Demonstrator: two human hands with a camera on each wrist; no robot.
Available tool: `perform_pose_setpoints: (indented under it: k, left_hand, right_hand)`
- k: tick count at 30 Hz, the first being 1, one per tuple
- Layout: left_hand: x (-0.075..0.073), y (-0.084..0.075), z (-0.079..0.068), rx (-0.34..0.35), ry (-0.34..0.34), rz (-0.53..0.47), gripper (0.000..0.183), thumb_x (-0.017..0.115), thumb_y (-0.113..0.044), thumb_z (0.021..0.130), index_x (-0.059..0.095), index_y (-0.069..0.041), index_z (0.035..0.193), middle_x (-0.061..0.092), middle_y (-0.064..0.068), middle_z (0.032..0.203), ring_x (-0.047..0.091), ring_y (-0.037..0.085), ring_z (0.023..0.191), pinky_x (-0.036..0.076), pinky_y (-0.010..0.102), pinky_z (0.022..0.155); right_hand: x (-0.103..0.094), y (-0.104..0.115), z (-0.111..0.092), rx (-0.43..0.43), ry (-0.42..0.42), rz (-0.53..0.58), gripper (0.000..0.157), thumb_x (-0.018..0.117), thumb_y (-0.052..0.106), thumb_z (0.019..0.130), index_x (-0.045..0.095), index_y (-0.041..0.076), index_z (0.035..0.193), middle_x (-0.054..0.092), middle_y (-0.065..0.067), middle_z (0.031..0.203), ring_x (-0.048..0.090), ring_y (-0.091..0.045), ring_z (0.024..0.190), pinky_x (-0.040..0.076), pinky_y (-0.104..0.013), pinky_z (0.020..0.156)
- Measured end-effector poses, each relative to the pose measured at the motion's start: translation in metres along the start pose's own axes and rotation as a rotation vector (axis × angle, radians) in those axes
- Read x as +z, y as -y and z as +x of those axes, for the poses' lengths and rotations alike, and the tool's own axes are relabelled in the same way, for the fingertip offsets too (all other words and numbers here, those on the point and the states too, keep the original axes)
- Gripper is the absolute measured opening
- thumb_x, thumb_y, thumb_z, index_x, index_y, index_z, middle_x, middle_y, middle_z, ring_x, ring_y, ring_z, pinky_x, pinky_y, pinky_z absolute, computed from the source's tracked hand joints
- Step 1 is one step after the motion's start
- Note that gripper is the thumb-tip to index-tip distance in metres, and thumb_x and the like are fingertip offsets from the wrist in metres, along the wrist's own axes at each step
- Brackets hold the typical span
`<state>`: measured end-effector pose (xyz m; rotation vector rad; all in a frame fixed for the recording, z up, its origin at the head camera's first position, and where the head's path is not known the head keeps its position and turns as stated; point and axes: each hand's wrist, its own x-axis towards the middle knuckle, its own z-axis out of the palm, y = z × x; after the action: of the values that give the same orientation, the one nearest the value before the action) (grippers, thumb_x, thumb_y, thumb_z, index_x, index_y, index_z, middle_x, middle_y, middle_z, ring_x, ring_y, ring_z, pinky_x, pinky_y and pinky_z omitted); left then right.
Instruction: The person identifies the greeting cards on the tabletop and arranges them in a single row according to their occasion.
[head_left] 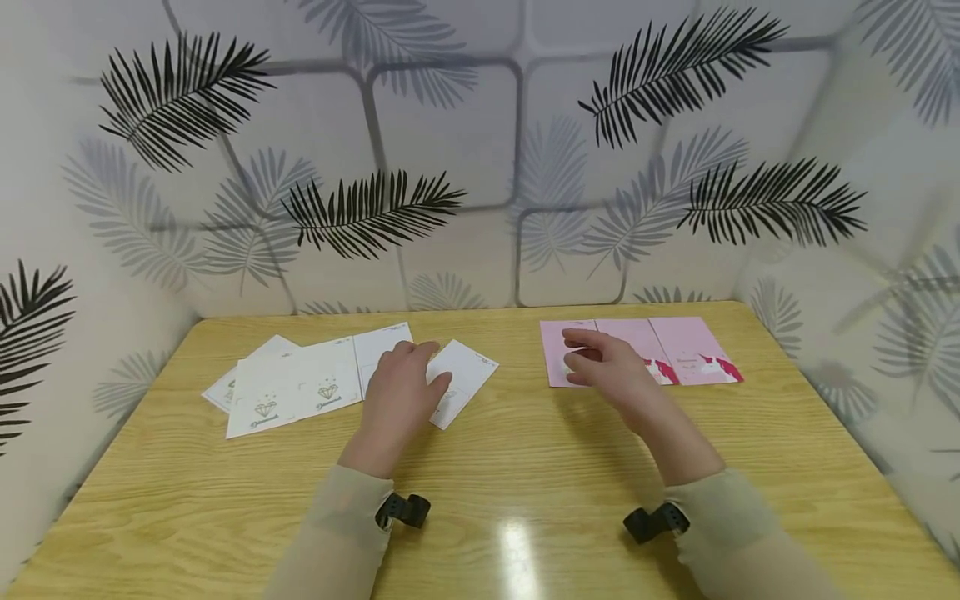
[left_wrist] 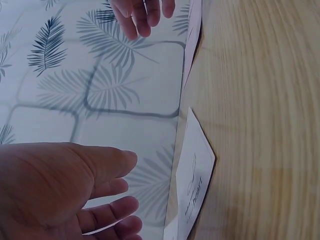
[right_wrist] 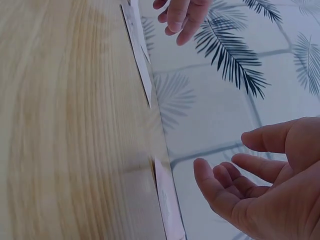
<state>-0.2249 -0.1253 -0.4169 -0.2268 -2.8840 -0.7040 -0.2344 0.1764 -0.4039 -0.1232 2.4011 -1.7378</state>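
Note:
My left hand (head_left: pixel 401 383) hovers over the white cards on the left side of the table, fingers loosely bent and nothing held. Beneath and beside it lie white cards with a gold diamond print (head_left: pixel 296 392), partly overlapping one another. A separate white card (head_left: pixel 467 372) lies askew just right of that hand, partly covered by it; in the left wrist view this white card (left_wrist: pixel 197 175) shows dark lettering. Over the left end of a row of pink cards with a unicorn print (head_left: pixel 693 354) hangs my right hand (head_left: pixel 618 375), thumb and fingers apart, holding nothing.
The cards lie on a wood-grain table (head_left: pixel 495 492), toward its far edge. Behind and at both sides stands a pale wall covering (head_left: pixel 450 150) with dark and grey leaf prints. Black straps with small devices (head_left: pixel 405 509) sit on both wrists.

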Motion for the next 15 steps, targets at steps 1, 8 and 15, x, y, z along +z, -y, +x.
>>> perform_pose_setpoints:
  k: [1,8,15]
  left_hand:
    - [-0.002,0.004,-0.001,-0.007,0.000,0.003,0.047,0.075,-0.023,0.107,0.067,-0.005,0.149,0.065,0.025,0.139,0.062,0.047,0.122,0.057,0.057,0.096]
    - [-0.008,0.026,-0.005,-0.050,0.014,0.012,0.048,0.075,-0.022,0.105,0.067,-0.002,0.148,0.065,0.027,0.139,0.062,0.050,0.123,0.057,0.059,0.095]
    - [-0.010,0.038,-0.006,-0.067,0.038,0.017,0.046,0.074,-0.019,0.105,0.068,0.002,0.145,0.066,0.028,0.135,0.064,0.049,0.123,0.055,0.061,0.098]
  right_hand:
    - [0.003,0.000,0.001,-0.004,0.006,0.011,0.057,0.059,0.011,0.112,0.045,-0.003,0.165,0.046,-0.025,0.166,0.059,-0.041,0.140,0.054,-0.045,0.111]
    - [0.029,0.001,0.004,-0.031,0.043,0.061,0.057,0.060,0.011,0.110,0.048,-0.004,0.163,0.047,-0.028,0.165,0.057,-0.044,0.141,0.054,-0.046,0.111]
    - [0.058,0.008,0.006,-0.043,0.060,0.066,0.058,0.059,0.010,0.106,0.050,-0.006,0.160,0.048,-0.028,0.164,0.054,-0.039,0.144,0.056,-0.043,0.109]
